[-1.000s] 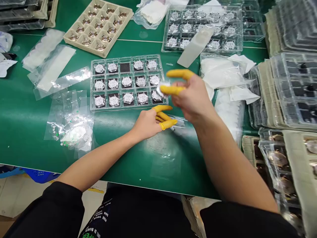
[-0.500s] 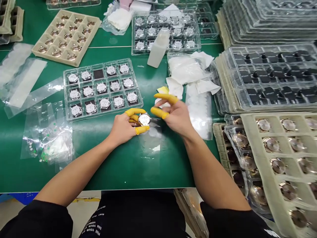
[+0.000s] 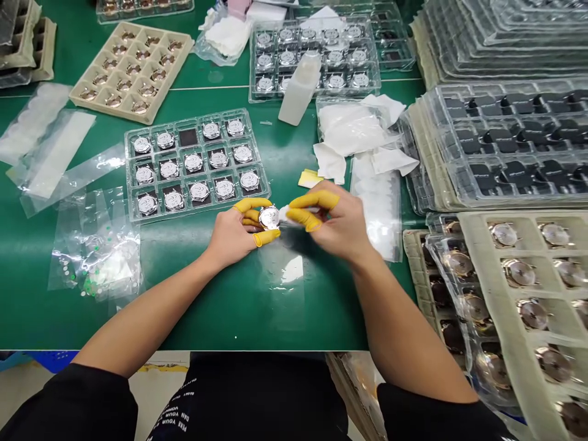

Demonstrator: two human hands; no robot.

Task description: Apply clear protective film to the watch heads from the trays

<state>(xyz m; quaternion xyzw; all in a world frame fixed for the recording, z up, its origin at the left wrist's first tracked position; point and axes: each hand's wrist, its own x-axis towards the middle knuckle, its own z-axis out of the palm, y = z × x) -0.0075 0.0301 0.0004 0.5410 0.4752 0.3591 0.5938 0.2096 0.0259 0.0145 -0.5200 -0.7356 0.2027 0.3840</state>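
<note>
A round silver watch case (image 3: 269,217) is pinched by my left hand (image 3: 232,234), its marked back turned up. Yellow finger cots cover the thumb and fingers. My right hand (image 3: 342,222), also in yellow finger cots, is closed on a small white wipe (image 3: 285,215) at the right edge of the case. Whether the wipe is paper or cloth I cannot tell. Just behind the hands, a clear tray (image 3: 193,208) carries rows of similar silver cases, one compartment showing only its black pad. A yellow piece (image 3: 310,178) lies beyond my right fingers.
White wipes (image 3: 344,128) and a translucent bottle (image 3: 299,92) stand behind, near another clear tray (image 3: 315,95). A beige tray (image 3: 154,113) of rose-gold cases is at back left. Stacked trays (image 3: 500,196) crowd the right. Plastic bags (image 3: 98,257) with small dots lie left.
My right fingers have closed on the white wipe and brought it against the watch case. My left hand keeps its hold; the whole view has shifted slightly.
</note>
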